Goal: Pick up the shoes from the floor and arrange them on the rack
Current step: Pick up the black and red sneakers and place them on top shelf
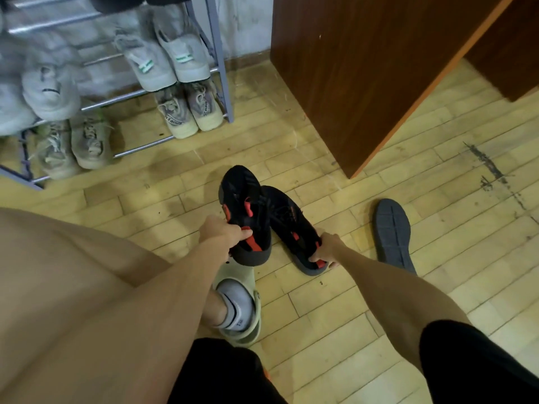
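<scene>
Grips first black-and-red sneaker [243, 208] at heel with left hand [221, 230], raised off wooden floor [335, 301]. Clasps second black-and-red sneaker [287, 221] at heel with right hand [328, 249], low near floor. Probably keeps toes forward for sliding onto shoe rack [223, 68], up-left.

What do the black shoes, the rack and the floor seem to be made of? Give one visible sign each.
Black shoes: probably knit textile, matte, with red trim and rubbery soles. Rack: metal, from its thin shiny tubes. Floor: wood or wood-look planks, pale yellow, with seams and scuffs.
</scene>
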`<state>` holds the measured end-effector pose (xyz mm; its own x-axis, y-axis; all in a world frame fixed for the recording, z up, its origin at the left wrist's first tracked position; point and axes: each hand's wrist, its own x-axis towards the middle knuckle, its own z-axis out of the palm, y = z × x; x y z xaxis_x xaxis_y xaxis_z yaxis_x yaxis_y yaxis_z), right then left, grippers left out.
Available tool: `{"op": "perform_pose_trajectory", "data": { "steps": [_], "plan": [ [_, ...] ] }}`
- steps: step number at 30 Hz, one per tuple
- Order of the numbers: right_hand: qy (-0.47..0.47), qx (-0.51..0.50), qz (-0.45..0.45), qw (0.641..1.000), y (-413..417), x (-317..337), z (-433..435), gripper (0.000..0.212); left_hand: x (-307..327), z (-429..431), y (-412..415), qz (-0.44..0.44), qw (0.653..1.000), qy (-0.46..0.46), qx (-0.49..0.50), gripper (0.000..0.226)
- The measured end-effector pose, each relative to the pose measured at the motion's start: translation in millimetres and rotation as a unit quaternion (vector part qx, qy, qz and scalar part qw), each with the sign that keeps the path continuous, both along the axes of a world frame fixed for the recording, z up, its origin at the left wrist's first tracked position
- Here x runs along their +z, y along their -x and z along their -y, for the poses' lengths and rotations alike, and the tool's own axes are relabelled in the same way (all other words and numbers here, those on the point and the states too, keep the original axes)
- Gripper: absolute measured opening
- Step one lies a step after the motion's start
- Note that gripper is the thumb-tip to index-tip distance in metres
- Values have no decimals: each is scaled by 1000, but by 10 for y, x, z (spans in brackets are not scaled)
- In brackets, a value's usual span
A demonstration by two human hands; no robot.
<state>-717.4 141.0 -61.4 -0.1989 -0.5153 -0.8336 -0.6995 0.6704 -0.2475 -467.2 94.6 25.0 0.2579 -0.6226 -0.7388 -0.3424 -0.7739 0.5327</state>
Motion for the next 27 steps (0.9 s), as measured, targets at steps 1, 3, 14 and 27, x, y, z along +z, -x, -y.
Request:
{"op": "perform_pose_trajectory", "data": {
  "steps": [1,3,14,27],
  "plan": [
    [-19,-1,17,1000,-36,-4,6,66,-5,9,-19,-1,1000,-1,0,48],
    [-65,-2,60,996,-105,-13,6,62,-16,21,-39,-10,1000,-3,15,50],
    [21,-111,147,983,-111,580,87,41,476,207,185,-170,973,64,144,29],
    [299,-127,242,914,-476,2533,840,52,2157,281,-476,-167,954,242,64,25]
  ]
}}
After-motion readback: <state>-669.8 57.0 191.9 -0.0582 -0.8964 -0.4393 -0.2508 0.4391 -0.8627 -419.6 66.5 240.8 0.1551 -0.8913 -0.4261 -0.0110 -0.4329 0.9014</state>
